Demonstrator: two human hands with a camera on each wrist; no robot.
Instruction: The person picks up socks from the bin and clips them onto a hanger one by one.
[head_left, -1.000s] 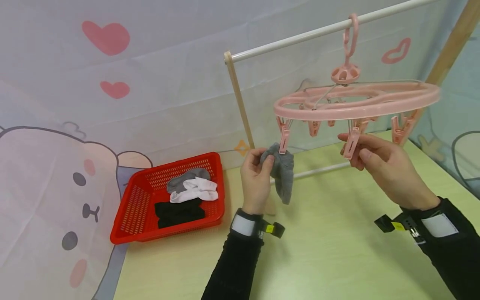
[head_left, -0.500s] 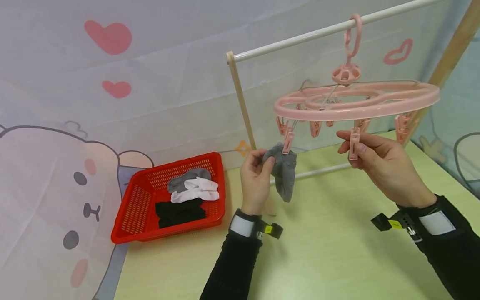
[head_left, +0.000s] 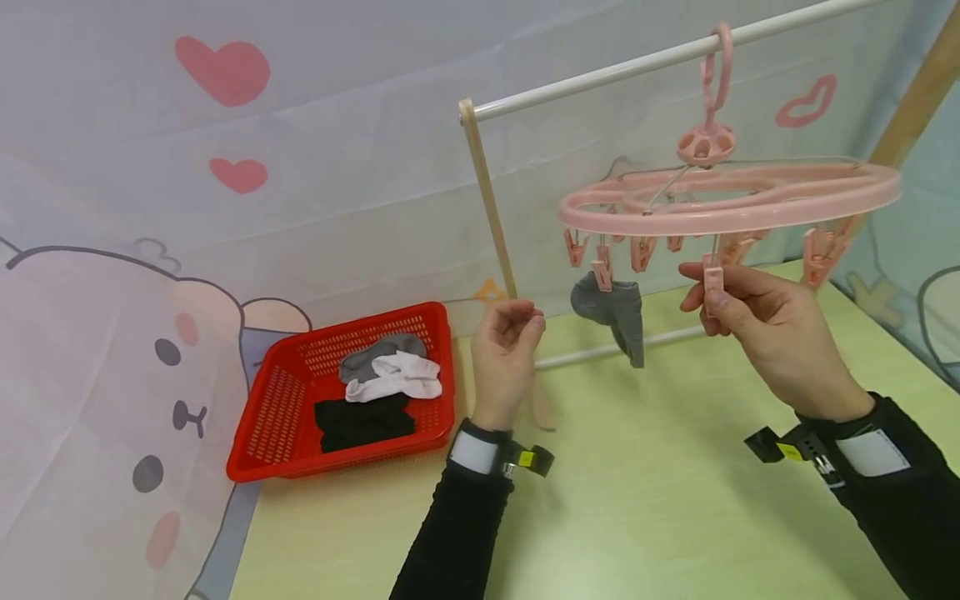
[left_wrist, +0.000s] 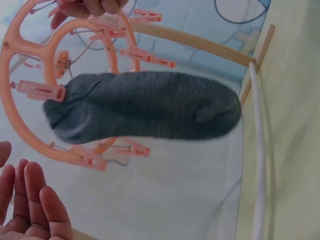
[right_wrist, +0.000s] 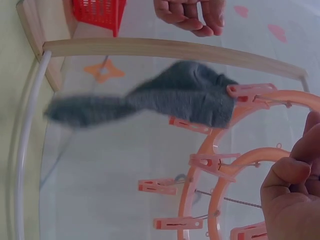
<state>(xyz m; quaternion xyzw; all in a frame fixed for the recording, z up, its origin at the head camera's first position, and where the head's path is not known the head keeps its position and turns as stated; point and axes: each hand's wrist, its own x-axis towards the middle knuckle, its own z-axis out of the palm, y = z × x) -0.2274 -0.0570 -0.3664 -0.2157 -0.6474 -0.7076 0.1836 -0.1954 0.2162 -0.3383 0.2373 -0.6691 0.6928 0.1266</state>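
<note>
A grey sock [head_left: 617, 310] hangs by its cuff from a pink clothespin [head_left: 602, 270] at the left side of a round pink drying hanger [head_left: 675, 220]. In the left wrist view the sock [left_wrist: 150, 105] stretches across the middle, apart from the fingers. My left hand [head_left: 506, 358], left of the sock, has loosely bent fingers and holds nothing. Thumb and fingers of my right hand [head_left: 765, 333] pinch another pink clothespin [head_left: 713, 279] at the hanger's front. That clothespin is hidden in the right wrist view, where the hand [right_wrist: 295, 185] shows at the right edge.
The hanger's hook [head_left: 720, 71] loops over a white rail [head_left: 600, 77] on a wooden-legged stand [head_left: 489, 200]. A red basket [head_left: 262, 417] at the left holds a grey sock [head_left: 378, 354], white cloth [head_left: 397, 377] and black cloth [head_left: 363, 423]. Several other clothespins [head_left: 823, 254] dangle around the ring.
My left hand has let go of the grey sock and drawn slightly left. The sock has swung right on its clothespin. My right hand stays at the front clothespin.
</note>
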